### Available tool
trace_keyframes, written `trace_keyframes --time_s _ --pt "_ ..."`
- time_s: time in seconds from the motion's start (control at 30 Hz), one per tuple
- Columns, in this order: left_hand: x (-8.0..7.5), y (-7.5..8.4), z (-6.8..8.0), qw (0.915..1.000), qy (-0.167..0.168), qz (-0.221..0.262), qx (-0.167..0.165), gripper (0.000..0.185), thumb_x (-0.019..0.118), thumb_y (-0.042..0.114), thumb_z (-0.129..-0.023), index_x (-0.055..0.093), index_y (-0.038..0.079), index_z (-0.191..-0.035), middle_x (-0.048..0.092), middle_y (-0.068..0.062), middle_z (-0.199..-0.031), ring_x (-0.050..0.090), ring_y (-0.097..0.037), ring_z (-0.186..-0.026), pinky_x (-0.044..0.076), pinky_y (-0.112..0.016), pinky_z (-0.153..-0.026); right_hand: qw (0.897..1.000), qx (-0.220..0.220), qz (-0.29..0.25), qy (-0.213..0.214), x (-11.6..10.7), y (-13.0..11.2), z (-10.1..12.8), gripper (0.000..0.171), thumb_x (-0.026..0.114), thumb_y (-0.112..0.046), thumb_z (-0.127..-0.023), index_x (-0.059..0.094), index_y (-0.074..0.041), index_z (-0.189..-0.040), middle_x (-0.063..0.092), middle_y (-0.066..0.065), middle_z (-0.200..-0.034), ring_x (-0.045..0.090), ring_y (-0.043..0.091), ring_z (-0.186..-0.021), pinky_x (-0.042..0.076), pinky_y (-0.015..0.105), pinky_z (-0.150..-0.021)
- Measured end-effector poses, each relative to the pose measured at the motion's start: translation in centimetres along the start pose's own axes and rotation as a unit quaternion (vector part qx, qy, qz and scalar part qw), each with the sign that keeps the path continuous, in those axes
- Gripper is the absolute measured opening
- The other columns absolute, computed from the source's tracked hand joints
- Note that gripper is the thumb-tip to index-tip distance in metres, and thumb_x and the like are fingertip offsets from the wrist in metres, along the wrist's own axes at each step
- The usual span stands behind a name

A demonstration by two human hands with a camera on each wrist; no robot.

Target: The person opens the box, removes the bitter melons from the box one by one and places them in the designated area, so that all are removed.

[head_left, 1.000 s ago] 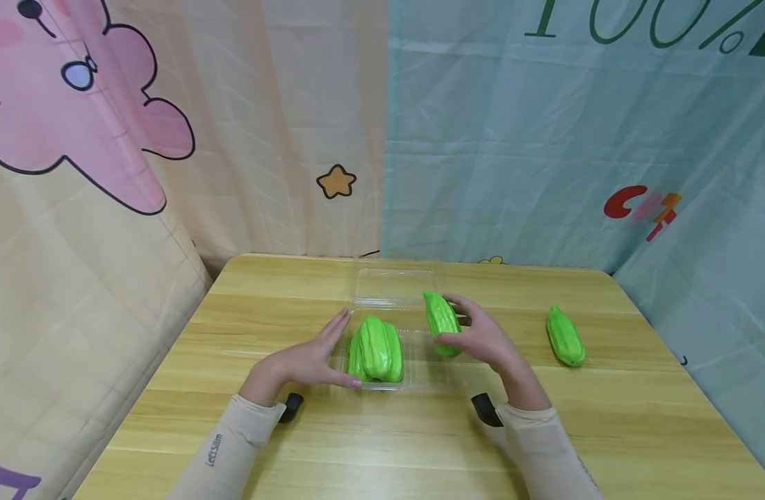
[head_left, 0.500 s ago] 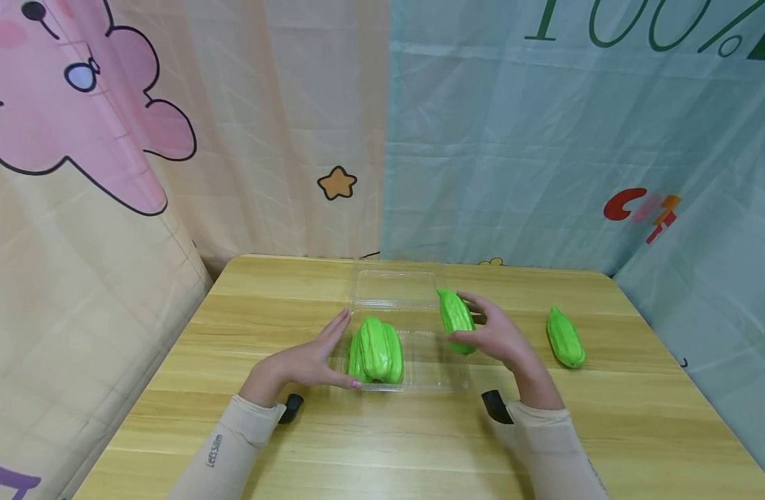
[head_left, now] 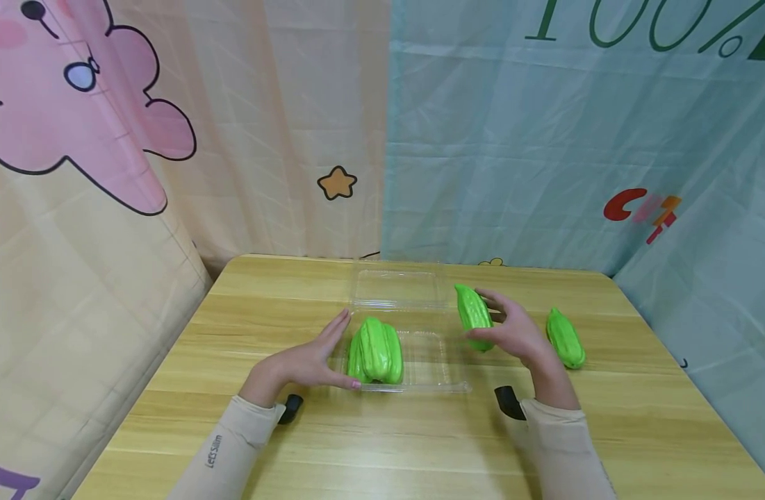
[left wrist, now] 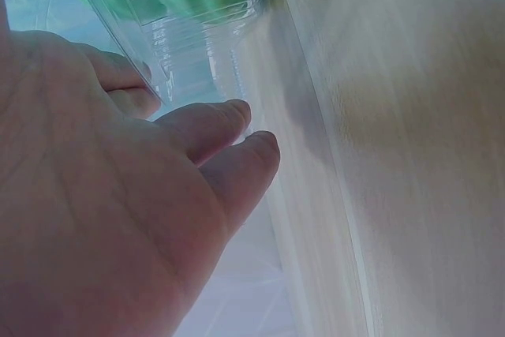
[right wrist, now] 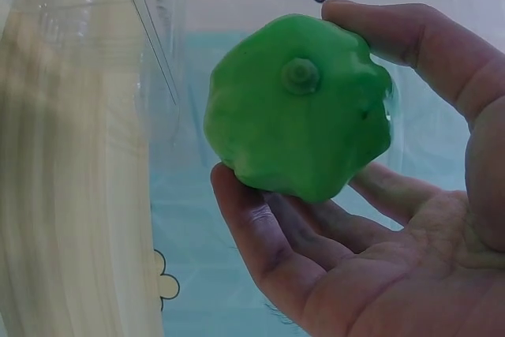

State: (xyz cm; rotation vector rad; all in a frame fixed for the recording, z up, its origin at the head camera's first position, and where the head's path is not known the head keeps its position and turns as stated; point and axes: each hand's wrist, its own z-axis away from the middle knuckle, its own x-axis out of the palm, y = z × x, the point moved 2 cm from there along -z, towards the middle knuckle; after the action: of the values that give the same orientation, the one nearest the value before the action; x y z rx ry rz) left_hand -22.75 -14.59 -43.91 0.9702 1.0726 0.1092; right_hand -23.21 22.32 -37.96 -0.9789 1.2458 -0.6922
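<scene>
Right hand (head_left: 516, 333) grips a green gourd (head_left: 474, 316) loosely; it might slip. Left hand (head_left: 307, 361), fingers straight, only steadies the flimsy clear tray (head_left: 435, 361), which could skid.

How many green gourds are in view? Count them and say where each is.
3. One green gourd lies in the clear tray, beside the left hand. One is in the right hand's grip. One lies on the table. None looks hidden.
</scene>
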Motion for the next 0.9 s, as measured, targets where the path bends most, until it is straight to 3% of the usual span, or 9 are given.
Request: trace_keyframes --time_s 0.9 --pt "-0.1 0.0 0.0 1.0000 -0.003 0.001 -0.006 0.132 0.083 0.050 -0.080 -0.015 0.012 -0.160 -0.020 -0.007 -0.166 -0.005 -0.031 -0.151 0.016 -0.050 -0.119 1.000 0.020 0.007 0.015 -2.7 1.0 1.0 0.095 0.082 -0.013 -0.086 0.023 -0.004 -0.160 0.026 0.031 -0.157 0.036 0.052 -0.136 0.050 0.055 -0.095"
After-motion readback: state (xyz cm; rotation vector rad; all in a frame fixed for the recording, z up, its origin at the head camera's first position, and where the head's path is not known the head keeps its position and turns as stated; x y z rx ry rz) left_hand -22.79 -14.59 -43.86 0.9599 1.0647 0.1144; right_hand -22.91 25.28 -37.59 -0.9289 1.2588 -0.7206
